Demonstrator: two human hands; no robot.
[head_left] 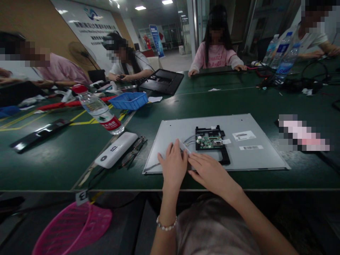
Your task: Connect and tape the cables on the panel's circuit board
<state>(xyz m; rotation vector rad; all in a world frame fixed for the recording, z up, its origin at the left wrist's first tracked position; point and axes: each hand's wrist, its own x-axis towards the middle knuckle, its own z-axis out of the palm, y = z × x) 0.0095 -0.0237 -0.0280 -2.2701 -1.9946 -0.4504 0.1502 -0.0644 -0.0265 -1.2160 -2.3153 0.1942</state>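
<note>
A grey flat display panel (183, 127) lies on the table with a green circuit board (212, 142) in a black plastic frame (225, 156) on top. Thin grey cables (190, 139) lead from the board toward my hands. My left hand (174, 163) rests on the panel's left part, fingers stretched and spread. From the right, my right hand (209, 171) reaches in, its fingers straight and its thumb apart below them. Between the two hands lies a narrow white strip (185, 147), with fingertips of both touching or very near it. My fingers partly hide the strip and the cable beneath.
Left of the panel are eyeglasses (134, 152), a white power bank (117, 150) and a water bottle (102, 115). A blue tray (130, 101) stands farther back. A pink basket (71, 226) is below the table edge (127, 190). Several people sit around the table.
</note>
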